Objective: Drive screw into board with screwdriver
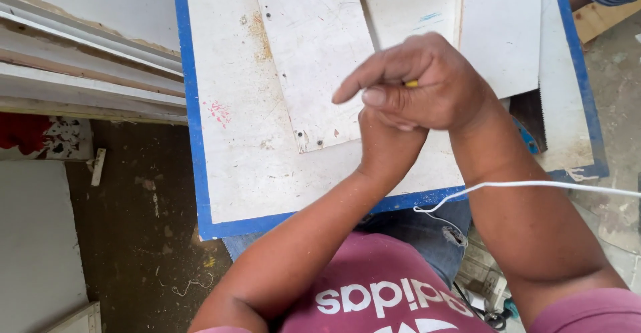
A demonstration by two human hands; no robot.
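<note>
Head view, yellow pencil inside right fingers

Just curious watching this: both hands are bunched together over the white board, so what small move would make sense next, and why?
Probably part the hands. The right hand is closed over the left hand, and only a sliver of a small yellow thing shows between the fingers. Separating them above the white board would likely free it for use.

floor: dark brown, dusty, scattered chips and shavings | left: stacked white planks with bare wood edges | lower left: white panel lying flat | far right: grey concrete floor, pale wood piece at top corner | light: even, soft daylight, no hard shadows
</note>
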